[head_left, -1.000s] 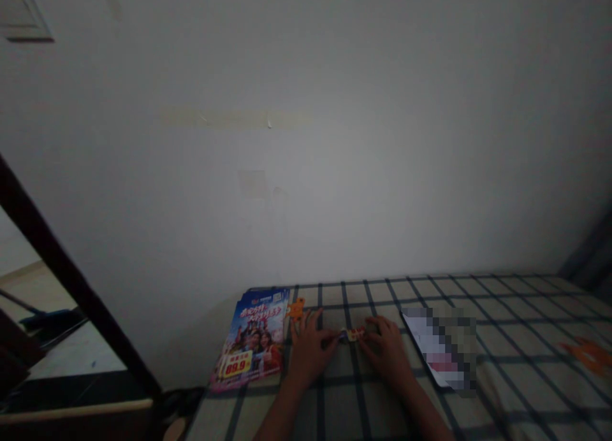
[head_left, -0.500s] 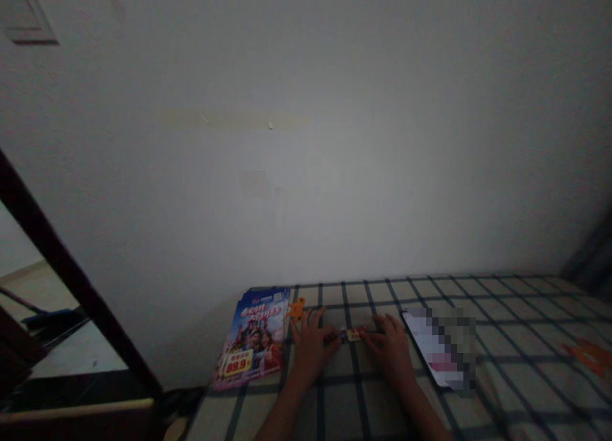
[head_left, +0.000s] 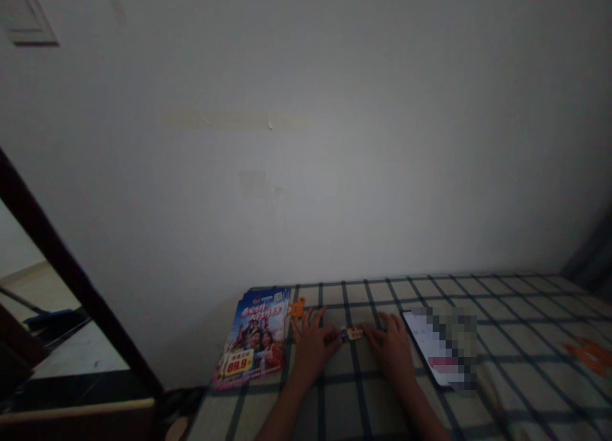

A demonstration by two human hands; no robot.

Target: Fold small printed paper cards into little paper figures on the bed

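Between my two hands lies a small folded flyer (head_left: 355, 332), low over the checked cloth, with a yellow patch and red print like those on the stacked flyers. Thumb and forefinger of my left hand (head_left: 313, 344) pinch its left end; the other fingers are spread. On the opposite end, the fingertips of my right hand (head_left: 391, 344) are closed. Left of my hands is a stack of colourful flyers (head_left: 253, 339), its top one marked 89.9. An orange cut-out shape (head_left: 297, 308) lies just beyond my left fingertips.
A phone (head_left: 433, 348) with a lit, partly blurred screen lies right of my right hand. Farther right is another orange shape (head_left: 590, 355) on the checked cloth (head_left: 526, 339). A pale wall (head_left: 382, 141) rises behind, and a dark frame edge (head_left: 71, 262) slants at left.
My right fingers have shifted slightly along the folded flyer's right end, and its yellow patch shows more clearly. The left hand is nearly still.
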